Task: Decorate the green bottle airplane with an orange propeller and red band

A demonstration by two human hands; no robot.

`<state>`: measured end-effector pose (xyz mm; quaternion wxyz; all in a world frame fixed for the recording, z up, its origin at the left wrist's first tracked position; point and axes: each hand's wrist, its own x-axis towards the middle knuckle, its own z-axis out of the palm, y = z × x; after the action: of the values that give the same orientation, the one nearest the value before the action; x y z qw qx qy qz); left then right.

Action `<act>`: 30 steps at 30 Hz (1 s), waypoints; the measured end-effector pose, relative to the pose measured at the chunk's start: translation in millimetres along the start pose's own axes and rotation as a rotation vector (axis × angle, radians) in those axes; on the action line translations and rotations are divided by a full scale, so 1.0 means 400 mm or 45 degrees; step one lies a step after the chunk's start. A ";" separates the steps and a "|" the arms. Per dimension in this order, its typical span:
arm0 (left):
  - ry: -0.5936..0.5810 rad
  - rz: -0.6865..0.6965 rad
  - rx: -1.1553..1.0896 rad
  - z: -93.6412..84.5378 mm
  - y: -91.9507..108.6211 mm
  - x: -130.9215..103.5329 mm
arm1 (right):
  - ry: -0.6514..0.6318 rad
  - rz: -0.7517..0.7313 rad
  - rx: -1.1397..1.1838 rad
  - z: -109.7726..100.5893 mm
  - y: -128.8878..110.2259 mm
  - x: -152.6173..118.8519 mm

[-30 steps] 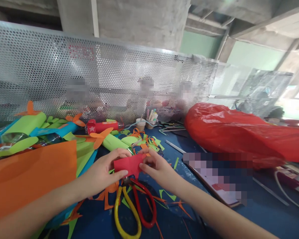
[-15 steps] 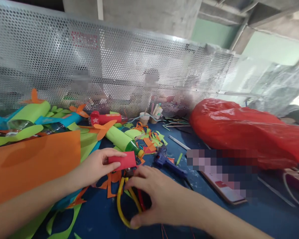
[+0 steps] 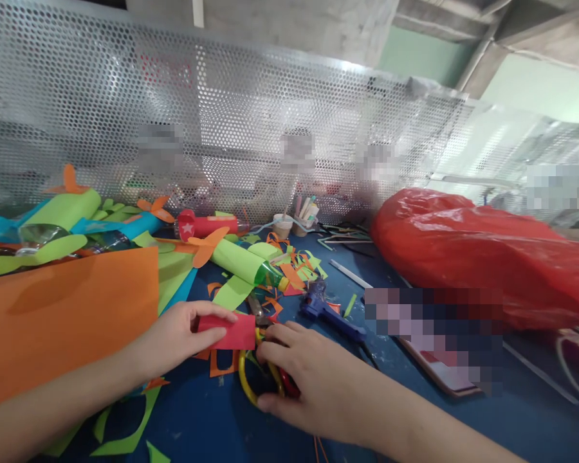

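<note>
Between the thumb and fingers of my left hand (image 3: pixel 190 334) is a small flat piece of red paper (image 3: pixel 238 332). My right hand (image 3: pixel 303 366) curls round the yellow-handled scissors (image 3: pixel 244 379), thumb low on the loops and fingers near the pivot. The metal blades (image 3: pixel 255 307) point away from me, just past the paper's right edge. Something red shows under my right palm, partly hidden. Beyond the blades lies a green bottle wrapped in lime paper (image 3: pixel 238 260), with an orange propeller (image 3: pixel 210 245) at its end.
A blue glue gun (image 3: pixel 330 312) lies right of the scissors, near a phone (image 3: pixel 444 366). Orange sheets (image 3: pixel 72 315) and paper scraps cover the left. More paper-covered bottles (image 3: pixel 70 215), cups of sticks (image 3: pixel 282 226) and a red plastic bag (image 3: pixel 473 251) stand before a perforated metal screen (image 3: pixel 251 116).
The red paper has moved slightly left and down, now lying level. The scissors have turned and shifted a little right, and my right-hand fingers have closed further round them.
</note>
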<state>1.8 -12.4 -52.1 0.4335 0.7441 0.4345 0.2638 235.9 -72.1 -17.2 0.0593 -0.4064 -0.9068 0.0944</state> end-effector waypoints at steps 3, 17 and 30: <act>-0.008 -0.033 -0.103 0.003 -0.005 -0.008 | 0.025 0.082 -0.089 0.004 0.023 0.013; -0.401 -0.129 -0.010 0.007 -0.010 -0.063 | 0.107 -0.264 0.252 0.056 0.003 0.028; -0.165 0.518 0.750 0.029 0.037 -0.142 | 0.291 -0.314 0.149 0.079 -0.011 0.031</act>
<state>-10.6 -70.8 -45.9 0.1660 0.9234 0.3066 0.1604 218.7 -69.6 -46.7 0.1967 -0.2962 -0.9301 0.0923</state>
